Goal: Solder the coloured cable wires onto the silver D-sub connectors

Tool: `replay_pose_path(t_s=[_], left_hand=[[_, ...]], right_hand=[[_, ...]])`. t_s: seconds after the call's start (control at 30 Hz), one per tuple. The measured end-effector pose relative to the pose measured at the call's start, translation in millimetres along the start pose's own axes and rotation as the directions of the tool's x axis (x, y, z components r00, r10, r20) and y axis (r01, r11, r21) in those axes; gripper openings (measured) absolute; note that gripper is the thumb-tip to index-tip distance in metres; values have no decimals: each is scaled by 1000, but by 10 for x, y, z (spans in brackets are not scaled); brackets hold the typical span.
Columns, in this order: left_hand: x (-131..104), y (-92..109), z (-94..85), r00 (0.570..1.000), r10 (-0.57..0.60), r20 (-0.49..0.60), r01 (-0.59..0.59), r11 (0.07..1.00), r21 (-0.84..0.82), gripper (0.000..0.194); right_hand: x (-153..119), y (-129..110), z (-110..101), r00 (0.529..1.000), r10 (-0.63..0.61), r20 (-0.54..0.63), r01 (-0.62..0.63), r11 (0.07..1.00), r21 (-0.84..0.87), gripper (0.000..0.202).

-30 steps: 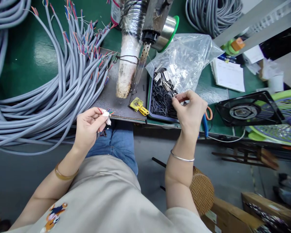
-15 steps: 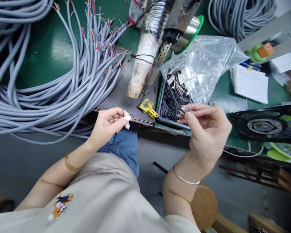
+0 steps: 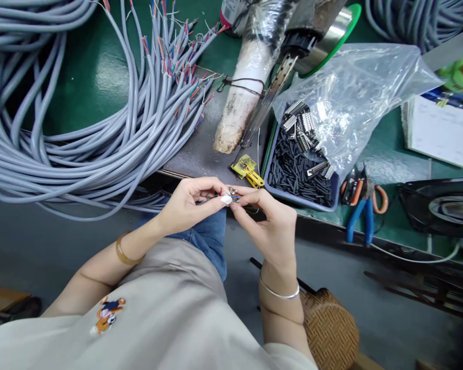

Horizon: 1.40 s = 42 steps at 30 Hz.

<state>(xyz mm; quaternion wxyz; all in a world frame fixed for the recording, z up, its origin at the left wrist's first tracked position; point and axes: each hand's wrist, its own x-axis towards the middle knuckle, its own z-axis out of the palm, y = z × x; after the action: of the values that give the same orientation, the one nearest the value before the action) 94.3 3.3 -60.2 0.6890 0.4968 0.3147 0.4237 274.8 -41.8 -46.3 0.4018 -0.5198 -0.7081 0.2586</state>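
Note:
Near the table's front edge my two hands meet at the fingertips. My left hand (image 3: 193, 203) pinches a cable end, from which thin coloured wires (image 3: 235, 197) stick out; white wrapping (image 3: 226, 199) covers its thumb tip. Between the fingertips of my right hand (image 3: 268, 221) is a small metal connector (image 3: 233, 190), mostly hidden and right against the wires. I cannot make out whether any wire is inside it. Just beyond lies a yellow cutter (image 3: 253, 177) with yellow tape. A blue bin (image 3: 324, 205) to the right holds black sleeves (image 3: 293, 172) and more metal connectors (image 3: 304, 141).
Grey cables (image 3: 111, 139) with stripped ends cover the table's left. A soldering iron (image 3: 272, 97) points down beside a wrapped white tube (image 3: 235, 110). A plastic bag (image 3: 370, 87) overhangs the bin. Pliers (image 3: 364, 200) and a black fan (image 3: 443, 208) lie right.
My right hand has moved left from over the bin to my left hand, bringing the metal connector to the wires. The view has shifted, and the pliers now show.

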Motion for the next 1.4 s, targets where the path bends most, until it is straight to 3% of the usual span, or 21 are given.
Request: replay_pose_path(t_s=[0.1, 0.17, 0.27, 0.33, 0.43, 0.63, 0.83, 0.97, 1.13, 1.23, 1.3, 1.4], left_hand=[[-9, 5, -17, 1000, -28, 11, 28, 1000, -15, 27], [-6, 7, -13, 998, -55, -40, 53, 998, -38, 29], [12, 6, 1, 988, -102, -116, 94, 993, -75, 31], [27, 3, 9, 983, -123, -137, 111, 989, -95, 33], [43, -7, 13, 978, -130, -162, 114, 988, -100, 32], [53, -37, 29, 976, -133, -175, 109, 984, -139, 28], [72, -5, 61, 976, -124, -178, 111, 991, -80, 17], [87, 18, 51, 976, -117, -186, 112, 993, -33, 17], [99, 20, 33, 978, -126, -166, 120, 992, -47, 23], [112, 12, 31, 978, -115, -172, 107, 993, -57, 23], [125, 8, 31, 978, -109, -178, 99, 993, -64, 22], [152, 6, 32, 977, -101, -185, 91, 994, -62, 24]], right_hand=[[7, -47, -66, 991, -115, -62, 102, 978, -183, 13], [6, -70, -89, 969, -121, -214, 69, 969, -239, 14], [2, -93, -95, 875, 9, -484, -67, 992, -104, 17], [3, -107, -99, 814, 112, -571, -108, 993, 42, 20], [9, -119, -114, 783, 196, -591, -103, 977, 188, 24], [38, -80, -96, 785, 204, -585, -34, 957, 288, 19], [75, 6, -64, 709, 224, -669, -34, 958, 285, 22], [65, -3, -41, 747, 198, -634, -36, 965, 259, 21], [0, 3, 57, 800, 97, -593, -92, 995, 39, 17], [-52, 98, 126, 833, -82, -547, -24, 983, -183, 9], [-74, 166, 166, 846, -217, -487, 69, 951, -302, 19], [-81, 217, 217, 880, -217, -423, 114, 960, -255, 22]])
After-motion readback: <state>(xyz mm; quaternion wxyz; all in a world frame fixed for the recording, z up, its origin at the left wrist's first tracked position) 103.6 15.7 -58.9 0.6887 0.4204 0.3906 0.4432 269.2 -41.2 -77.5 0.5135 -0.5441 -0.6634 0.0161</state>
